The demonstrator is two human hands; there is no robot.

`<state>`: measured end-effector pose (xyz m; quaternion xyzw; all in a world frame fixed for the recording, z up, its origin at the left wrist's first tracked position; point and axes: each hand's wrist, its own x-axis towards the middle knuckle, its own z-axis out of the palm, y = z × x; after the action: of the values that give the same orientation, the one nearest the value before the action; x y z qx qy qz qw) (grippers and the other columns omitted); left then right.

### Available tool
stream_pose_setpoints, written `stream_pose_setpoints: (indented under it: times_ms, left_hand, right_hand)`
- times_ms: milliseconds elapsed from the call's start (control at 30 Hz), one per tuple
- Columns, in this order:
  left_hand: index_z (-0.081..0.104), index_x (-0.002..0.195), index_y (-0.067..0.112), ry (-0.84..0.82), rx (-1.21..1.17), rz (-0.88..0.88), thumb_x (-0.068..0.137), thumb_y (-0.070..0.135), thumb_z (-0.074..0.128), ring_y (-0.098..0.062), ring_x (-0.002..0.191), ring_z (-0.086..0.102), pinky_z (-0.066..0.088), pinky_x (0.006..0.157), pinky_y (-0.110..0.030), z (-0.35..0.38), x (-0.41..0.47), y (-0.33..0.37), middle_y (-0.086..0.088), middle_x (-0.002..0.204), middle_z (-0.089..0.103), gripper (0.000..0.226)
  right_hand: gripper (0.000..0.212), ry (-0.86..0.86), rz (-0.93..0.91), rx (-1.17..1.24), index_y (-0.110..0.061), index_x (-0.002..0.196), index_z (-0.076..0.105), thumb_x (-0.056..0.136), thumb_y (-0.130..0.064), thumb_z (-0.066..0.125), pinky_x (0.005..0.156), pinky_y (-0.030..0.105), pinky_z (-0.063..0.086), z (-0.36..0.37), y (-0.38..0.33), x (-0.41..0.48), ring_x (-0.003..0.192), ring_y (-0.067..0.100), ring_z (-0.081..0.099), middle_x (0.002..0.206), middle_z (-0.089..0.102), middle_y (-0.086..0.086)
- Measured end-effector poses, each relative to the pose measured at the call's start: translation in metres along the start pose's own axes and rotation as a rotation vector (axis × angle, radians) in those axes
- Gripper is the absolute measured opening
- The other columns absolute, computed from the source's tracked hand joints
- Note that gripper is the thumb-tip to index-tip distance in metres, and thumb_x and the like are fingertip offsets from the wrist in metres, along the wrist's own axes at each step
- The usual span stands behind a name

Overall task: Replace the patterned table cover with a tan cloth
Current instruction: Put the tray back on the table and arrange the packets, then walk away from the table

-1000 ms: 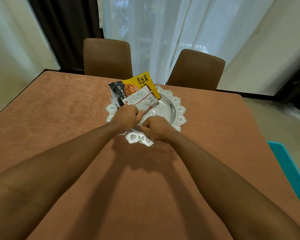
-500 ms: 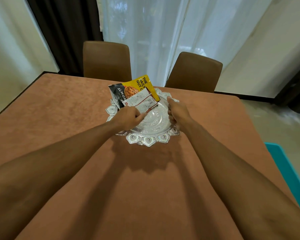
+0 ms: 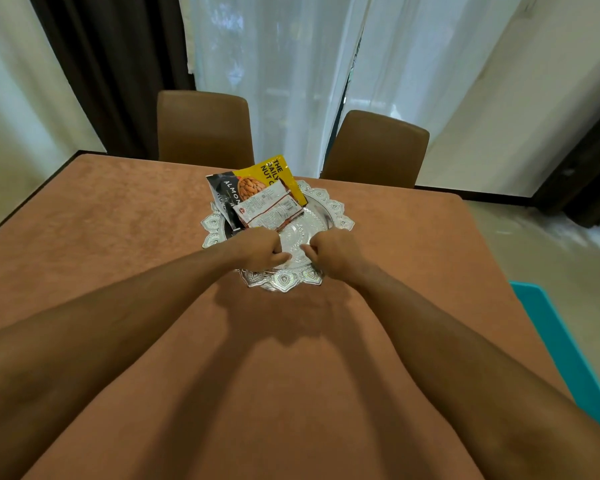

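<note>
Already the plain tan cloth [image 3: 125, 237] covers the counter edge to edge, smooth and unwrinkled, lying directly beneath both hands. At frame centre the left hand [image 3: 257, 249] and right hand [image 3: 333, 252] sit curled over the ornate round silver tray [image 3: 326, 209], equally near; whether their fingers grip its rim I cannot tell. Snack packets [image 3: 257, 195] lie on the tray's upper left.

Since half a second ago, the right hand [image 3: 333, 252] has moved from the silver tray's [image 3: 329, 206] right rim to its near centre, fingers curled, close beside the left hand [image 3: 258, 249].
</note>
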<state>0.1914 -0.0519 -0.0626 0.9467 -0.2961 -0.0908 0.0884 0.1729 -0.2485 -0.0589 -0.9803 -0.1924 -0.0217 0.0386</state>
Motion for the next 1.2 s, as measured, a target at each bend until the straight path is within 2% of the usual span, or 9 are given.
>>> stream_pose_setpoints:
  times_ms: [100, 233, 467, 633, 733, 800, 900, 1067, 1200]
  left_hand:
    - [0.038, 0.046, 0.016, 0.103, -0.033, -0.019, 0.100, 0.036, 0.052, -0.017, 0.039, 0.026, 0.024, 0.048, -0.032, -0.002, -0.019, 0.001, 0.000, 0.043, 0.032, 0.059]
    - [0.043, 0.048, 0.015, 0.142, -0.038, -0.040, 0.100, 0.037, 0.052, -0.016, 0.040, 0.029, 0.024, 0.046, -0.031, -0.004, -0.060, 0.005, -0.002, 0.044, 0.039, 0.057]
    - [0.025, 0.051, 0.018, 0.152, -0.134, -0.242, 0.090, 0.047, 0.044, -0.016, 0.041, 0.029, 0.017, 0.048, -0.032, 0.027, -0.188, 0.003, 0.004, 0.044, 0.027, 0.052]
    - [0.033, 0.053, 0.018, 0.109, -0.227, -0.404, 0.100, 0.038, 0.050, -0.018, 0.042, 0.023, 0.020, 0.050, -0.032, 0.066, -0.308, -0.009, -0.001, 0.049, 0.026, 0.054]
    - [0.033, 0.051, 0.021, 0.080, -0.271, -0.516, 0.096, 0.045, 0.047, -0.015, 0.042, 0.026, 0.022, 0.050, -0.033, 0.085, -0.394, -0.013, 0.001, 0.048, 0.027, 0.053]
    - [0.035, 0.050, 0.020, 0.084, -0.324, -0.616, 0.098, 0.041, 0.052, -0.012, 0.041, 0.030, 0.025, 0.049, -0.032, 0.099, -0.458, -0.024, 0.003, 0.046, 0.030, 0.055]
    - [0.039, 0.050, 0.021, 0.127, -0.405, -0.757, 0.100, 0.036, 0.054, -0.011, 0.041, 0.035, 0.028, 0.048, -0.026, 0.121, -0.558, -0.047, 0.004, 0.045, 0.036, 0.054]
    - [0.029, 0.048, 0.020, 0.204, -0.414, -0.862, 0.100, 0.032, 0.055, -0.015, 0.039, 0.036, 0.022, 0.048, -0.031, 0.142, -0.671, -0.084, 0.003, 0.039, 0.029, 0.060]
    - [0.026, 0.049, 0.018, 0.208, -0.512, -1.013, 0.099, 0.039, 0.055, -0.015, 0.036, 0.029, 0.025, 0.050, -0.030, 0.176, -0.784, -0.129, 0.003, 0.039, 0.024, 0.062]
  right_hand:
    - [0.044, 0.010, 0.039, 0.041, -0.012, 0.070, 0.060, 0.102, -0.041, 0.051, 0.058, 0.032, 0.038, 0.001, -0.013, -0.011, 0.065, 0.028, 0.056, 0.069, 0.061, 0.009]
    - [0.053, -0.029, 0.076, 0.183, -0.019, 0.051, 0.036, 0.097, -0.035, 0.056, 0.052, 0.029, 0.025, -0.002, -0.040, -0.030, 0.053, 0.023, 0.042, 0.051, 0.039, -0.001]
    - [0.059, -0.020, 0.126, 0.585, -0.014, 0.049, 0.038, 0.097, -0.042, 0.059, 0.052, 0.033, 0.031, 0.006, -0.110, -0.080, 0.049, 0.016, 0.044, 0.047, 0.043, -0.001]
    - [0.065, -0.212, 0.205, 0.714, -0.015, 0.049, 0.032, 0.095, -0.050, 0.063, 0.048, 0.033, 0.025, 0.028, -0.177, -0.120, 0.043, 0.013, 0.037, 0.043, 0.035, -0.004]
    - [0.058, -0.365, 0.215, 0.786, -0.016, 0.051, 0.045, 0.097, -0.047, 0.061, 0.058, 0.035, 0.037, 0.051, -0.232, -0.149, 0.048, 0.018, 0.045, 0.048, 0.045, -0.001]
    - [0.050, -0.496, 0.182, 0.795, -0.004, 0.082, 0.069, 0.101, -0.048, 0.054, 0.078, 0.040, 0.051, 0.068, -0.283, -0.168, 0.077, 0.029, 0.067, 0.083, 0.070, 0.013]
    - [0.052, -0.644, 0.134, 0.744, -0.005, 0.121, 0.065, 0.102, -0.050, 0.047, 0.096, 0.038, 0.049, 0.088, -0.377, -0.193, 0.111, 0.032, 0.064, 0.122, 0.067, 0.013]
    - [0.048, -0.678, 0.026, 0.615, -0.018, 0.072, 0.062, 0.102, -0.052, 0.047, 0.077, 0.037, 0.052, 0.102, -0.501, -0.208, 0.074, 0.019, 0.064, 0.074, 0.064, 0.000]
    - [0.051, -0.694, -0.059, 0.446, -0.014, 0.087, 0.069, 0.101, -0.056, 0.044, 0.078, 0.037, 0.052, 0.129, -0.624, -0.208, 0.089, 0.024, 0.067, 0.088, 0.068, 0.004]
